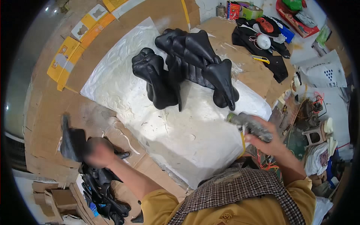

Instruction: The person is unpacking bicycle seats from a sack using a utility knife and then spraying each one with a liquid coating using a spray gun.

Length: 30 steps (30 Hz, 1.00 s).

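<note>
My left hand [100,152], partly blurred, is out to the left and closed on a black bicycle saddle [73,140] that stands on its side beyond the white sheet. My right hand [268,135] is wrapped round a dark, stubby hand tool [250,126] with a greenish end pointing left, over the right edge of the sheet. On the white sheet [180,138] rest several more black saddles, nested in rows: a short stack [159,82] at the left and a longer row [198,56] behind it. Below my left forearm lies a pile of black saddles [103,187].
Brown cardboard [93,86] covers the table round the sheet. A yellow utility knife [260,59] and a white round object [263,41] lie with dark cloth at the far right. Loose orange wires [267,165] hang near my right forearm. A grey stool [315,135] stands at the right.
</note>
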### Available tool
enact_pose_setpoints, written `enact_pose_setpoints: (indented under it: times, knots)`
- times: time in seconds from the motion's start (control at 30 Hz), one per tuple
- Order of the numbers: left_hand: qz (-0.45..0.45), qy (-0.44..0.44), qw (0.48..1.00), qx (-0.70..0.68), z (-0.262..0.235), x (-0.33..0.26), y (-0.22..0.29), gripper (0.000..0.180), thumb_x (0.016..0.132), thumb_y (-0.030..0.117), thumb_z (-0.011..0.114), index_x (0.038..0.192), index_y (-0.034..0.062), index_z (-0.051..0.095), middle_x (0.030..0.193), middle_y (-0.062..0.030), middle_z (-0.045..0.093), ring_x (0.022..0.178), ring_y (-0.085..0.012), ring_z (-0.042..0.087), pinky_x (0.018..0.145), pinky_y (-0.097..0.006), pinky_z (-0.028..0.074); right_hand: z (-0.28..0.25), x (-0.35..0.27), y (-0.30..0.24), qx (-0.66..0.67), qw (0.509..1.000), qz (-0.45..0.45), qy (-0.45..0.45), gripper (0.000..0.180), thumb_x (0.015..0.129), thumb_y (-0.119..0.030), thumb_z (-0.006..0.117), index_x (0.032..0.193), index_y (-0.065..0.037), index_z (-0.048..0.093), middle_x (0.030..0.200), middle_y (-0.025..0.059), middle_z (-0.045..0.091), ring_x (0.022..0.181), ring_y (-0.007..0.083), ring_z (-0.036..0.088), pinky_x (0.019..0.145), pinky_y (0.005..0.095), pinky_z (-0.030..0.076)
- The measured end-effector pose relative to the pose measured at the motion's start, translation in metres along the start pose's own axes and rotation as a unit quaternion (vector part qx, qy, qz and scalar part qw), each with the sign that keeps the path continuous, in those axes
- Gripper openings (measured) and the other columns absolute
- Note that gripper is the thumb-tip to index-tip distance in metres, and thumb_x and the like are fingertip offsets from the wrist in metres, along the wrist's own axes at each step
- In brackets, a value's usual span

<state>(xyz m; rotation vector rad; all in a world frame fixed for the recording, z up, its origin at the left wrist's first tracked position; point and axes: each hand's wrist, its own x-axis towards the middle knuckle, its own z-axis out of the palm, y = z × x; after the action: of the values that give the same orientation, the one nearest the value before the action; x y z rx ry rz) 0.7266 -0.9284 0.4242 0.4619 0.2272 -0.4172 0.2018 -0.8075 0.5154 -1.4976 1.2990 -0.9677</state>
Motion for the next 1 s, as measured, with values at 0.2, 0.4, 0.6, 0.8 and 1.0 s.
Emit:
enact_pose_setpoints:
  times: [0.2, 0.4, 0.6, 0.8, 1.0]
  knots:
    - [-0.117, -0.353, 0.84, 0.394, 0.007, -0.076, -0.159, 0.024, 0.081, 0.012, 0.057, 0.103, 0.0047, 0.056, 0.099, -0.0063, 0.059, 0.083, -0.0175, 0.056, 0.075, -0.027, 0.043, -0.016, -0.006, -0.021, 0.039, 0.998, 0.009, 0.055, 0.045, 0.078, -0.009, 0.063, 0.118, 0.001, 0.047, 0.083, 0.0014, 0.056, 0.075, 0.0076, 0.051, 0.069, 0.0221, 0.042]
    - [0.139, -0.643, 0.496, 0.566, -0.007, -0.169, -0.318, 0.041, 0.07, 0.015, 0.067, 0.106, 0.0, 0.057, 0.095, -0.0139, 0.061, 0.086, -0.0244, 0.058, 0.077, -0.032, 0.045, -0.011, -0.029, 0.013, -0.04, 0.999, 0.033, 0.001, 0.05, 0.077, -0.008, 0.066, 0.122, 0.001, 0.044, 0.09, 0.0035, 0.058, 0.079, 0.0103, 0.055, 0.072, 0.0245, 0.044]
    - [0.133, -0.6, 0.533, 0.582, -0.017, -0.173, -0.324, 0.027, 0.077, 0.003, 0.057, 0.104, 0.0032, 0.055, 0.092, -0.0127, 0.062, 0.083, -0.0245, 0.06, 0.072, -0.034, 0.047, -0.027, -0.031, 0.023, 0.003, 0.998, 0.053, -0.013, 0.05, 0.078, -0.009, 0.066, 0.122, 0.001, 0.044, 0.091, 0.0052, 0.058, 0.08, 0.0094, 0.054, 0.072, 0.0241, 0.044]
    - [-0.376, -0.385, 0.814, 0.219, 0.008, -0.135, -0.231, 0.015, 0.085, 0.001, 0.048, 0.099, 0.0061, 0.05, 0.095, -0.0068, 0.058, 0.084, -0.018, 0.057, 0.076, -0.036, 0.048, -0.03, -0.028, 0.012, 0.026, 0.995, 0.079, -0.05, 0.047, 0.077, -0.01, 0.066, 0.119, 0.002, 0.047, 0.09, 0.0047, 0.06, 0.079, 0.0087, 0.054, 0.071, 0.0233, 0.044]
    - [-0.328, -0.332, 0.866, 0.18, -0.025, -0.083, -0.185, 0.016, 0.086, -0.001, 0.043, 0.101, 0.0035, 0.047, 0.103, -0.0113, 0.058, 0.092, -0.0241, 0.059, 0.082, -0.04, 0.05, -0.018, -0.009, -0.03, 0.046, 0.997, 0.022, -0.058, 0.05, 0.076, -0.012, 0.067, 0.119, 0.004, 0.046, 0.084, 0.0059, 0.06, 0.075, 0.011, 0.055, 0.069, 0.0246, 0.045]
